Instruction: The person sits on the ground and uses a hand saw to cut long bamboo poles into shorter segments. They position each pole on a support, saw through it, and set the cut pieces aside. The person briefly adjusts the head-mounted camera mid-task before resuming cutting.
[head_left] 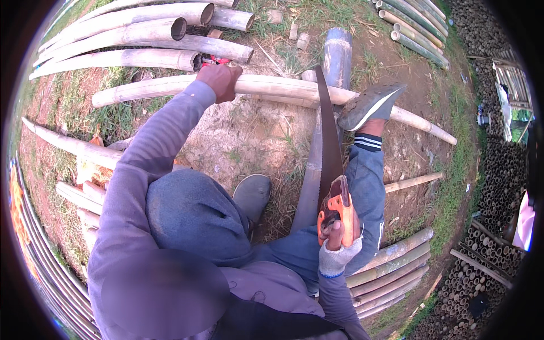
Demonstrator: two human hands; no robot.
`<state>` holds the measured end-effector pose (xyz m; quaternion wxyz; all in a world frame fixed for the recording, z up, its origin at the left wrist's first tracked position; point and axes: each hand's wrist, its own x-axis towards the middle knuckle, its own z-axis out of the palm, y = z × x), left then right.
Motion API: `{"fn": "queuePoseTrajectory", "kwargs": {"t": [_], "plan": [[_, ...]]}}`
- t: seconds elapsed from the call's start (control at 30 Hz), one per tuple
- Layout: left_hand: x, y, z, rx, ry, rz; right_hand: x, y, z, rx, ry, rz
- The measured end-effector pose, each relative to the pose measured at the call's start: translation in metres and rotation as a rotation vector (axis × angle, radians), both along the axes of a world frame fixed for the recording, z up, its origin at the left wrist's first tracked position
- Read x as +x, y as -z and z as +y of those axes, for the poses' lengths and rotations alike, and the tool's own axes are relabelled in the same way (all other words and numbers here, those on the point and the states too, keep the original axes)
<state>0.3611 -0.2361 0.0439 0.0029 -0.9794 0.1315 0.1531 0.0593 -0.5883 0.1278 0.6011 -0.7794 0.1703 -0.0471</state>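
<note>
The long bamboo pole (272,88) is gripped by the bare left hand (221,79) and pinned by a shoe (371,105); the orange-handled saw (331,170) is clasped in the gloved right hand (338,249). The blade is best kept square, close beside the shoe.

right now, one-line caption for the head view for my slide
Left hand steadies a bamboo pole, shoe pinning it, right hand holding a curved saw.

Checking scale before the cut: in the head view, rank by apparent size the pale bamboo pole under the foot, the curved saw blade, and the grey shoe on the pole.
1. Pale bamboo pole
2. Curved saw blade
3. Grey shoe
The fisheye bends lengths.
</note>
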Motion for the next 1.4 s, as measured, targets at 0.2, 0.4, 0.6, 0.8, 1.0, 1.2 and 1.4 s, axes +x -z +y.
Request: {"fn": "queuePoseTrajectory", "kwargs": {"t": [0.2, 0.4, 0.6, 0.8, 1.0, 1.2, 1.4], "plan": [[0.007, 0.002, -0.011, -0.020, -0.026, -0.017, 0.137, 0.057, 0.010, -0.135, 0.038, -0.213], [0.010, -0.003, -0.002, 0.005, -0.041, -0.012, 0.078, 0.044, 0.011, 0.006, 0.036, -0.189], [0.006, 0.005, -0.001, 0.005, -0.049, 0.021, 0.016, 0.023, -0.014, 0.022, -0.152, -0.035], [0.013, 0.000, -0.012, 0.012, -0.028, 0.016, 0.173, 0.070, 0.018, -0.199, 0.042, -0.350], [0.003, 0.000, 0.001, -0.026, -0.038, 0.007, 0.001, 0.018, 0.003, 0.002, 0.004, -0.039], [0.006, 0.007, -0.011, 0.016, -0.019, 0.013, 0.088, 0.057, 0.013, -0.042, 0.061, -0.250], [0.009, -0.003, -0.004, 0.011, -0.007, 0.014, 0.119, 0.050, 0.020, -0.085, 0.044, -0.235]]}}
